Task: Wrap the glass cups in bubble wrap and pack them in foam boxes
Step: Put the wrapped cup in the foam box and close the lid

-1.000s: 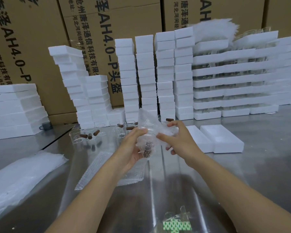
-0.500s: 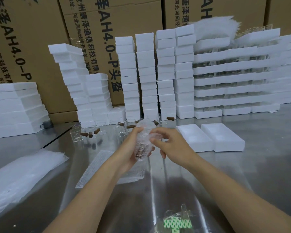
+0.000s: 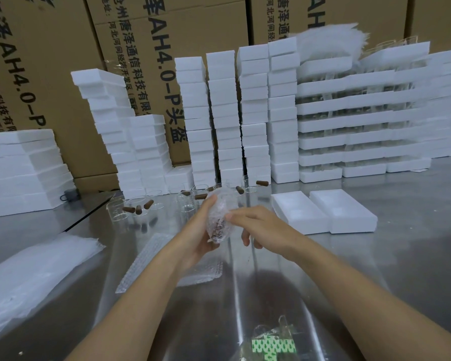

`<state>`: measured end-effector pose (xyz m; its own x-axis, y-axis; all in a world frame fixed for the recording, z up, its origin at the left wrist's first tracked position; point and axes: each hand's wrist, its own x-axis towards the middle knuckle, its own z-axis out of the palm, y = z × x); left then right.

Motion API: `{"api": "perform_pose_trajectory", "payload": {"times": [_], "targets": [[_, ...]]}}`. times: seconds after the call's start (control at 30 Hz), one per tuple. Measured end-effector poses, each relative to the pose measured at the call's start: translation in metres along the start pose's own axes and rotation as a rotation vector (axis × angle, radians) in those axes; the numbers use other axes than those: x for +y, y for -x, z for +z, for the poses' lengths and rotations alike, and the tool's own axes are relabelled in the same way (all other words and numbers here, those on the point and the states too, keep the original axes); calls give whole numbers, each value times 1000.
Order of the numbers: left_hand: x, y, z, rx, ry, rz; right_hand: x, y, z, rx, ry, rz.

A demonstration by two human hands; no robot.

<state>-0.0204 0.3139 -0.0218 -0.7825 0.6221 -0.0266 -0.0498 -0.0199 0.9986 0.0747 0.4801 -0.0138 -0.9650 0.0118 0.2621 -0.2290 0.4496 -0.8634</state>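
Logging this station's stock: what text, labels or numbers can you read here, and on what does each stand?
"泽AH4.0-P头盔": large black print running down the middle carton.
"沧州唐泽通信科技有限": smaller line on the same carton, its end hidden behind foam.
"河北河间经济开发区": smallest line beside it.
"泽AH4.0-P": left carton, cut off.
"河北河间经": right carton, rest hidden.
Foam boxes, bubble wrap, green-and-white packet: no readable text.

Wrapped cup (image 3: 220,217) at table (image 3: 401,256) centre, in left hand (image 3: 201,238); right hand (image 3: 261,227) touching it from 3 o'clock. Bare cups (image 3: 141,207) behind, 11 o'clock. Two foam boxes (image 3: 344,214) side by side, 2 o'clock. Bubble wrap sheets (image 3: 146,261) under left forearm. Bag pile (image 3: 31,272) at 8 o'clock. Foam stacks (image 3: 224,113) along far edge, cartons (image 3: 50,61) behind.
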Motion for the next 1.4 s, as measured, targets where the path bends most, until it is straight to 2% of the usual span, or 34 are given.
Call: {"api": "perform_pose_trajectory", "payload": {"times": [0.1, 0.23, 0.33, 0.4, 0.5, 0.63, 0.8, 0.87, 1.03, 1.13, 1.27, 1.4], "targets": [[-1, 2, -1, 26, 25, 15, 5, -3, 2, 15, 39, 0], [-2, -2, 4, 82, 144, 153, 18, -7, 7, 225, 43, -58], [1, -1, 7, 82, 247, 130, 24, -10, 9, 411, 78, -51], [4, 1, 6, 57, 241, 102, 26, -12, 10, 459, 104, -42], [6, 4, 6, 56, 153, 110, 24, -11, 10, 471, 258, -122], [7, 6, 7, 152, 18, 147, 21, -7, 10, 427, 476, -296], [5, 6, 11, 191, 60, 152, 19, -5, 10, 369, 622, -374], [5, 5, 10, 198, 54, 178, 16, -3, 10, 327, 519, -358], [5, 2, 8, 213, -10, 210, 0, -4, 13, 336, -163, -86], [4, 2, 8, 188, 25, 215, -1, -5, 8, 271, -356, -41], [1, 1, 6, 130, 101, 154, -1, -5, 6, 272, -408, -76], [-3, -3, 4, 164, 55, 107, 4, -6, -1, 178, -173, -87]]}}
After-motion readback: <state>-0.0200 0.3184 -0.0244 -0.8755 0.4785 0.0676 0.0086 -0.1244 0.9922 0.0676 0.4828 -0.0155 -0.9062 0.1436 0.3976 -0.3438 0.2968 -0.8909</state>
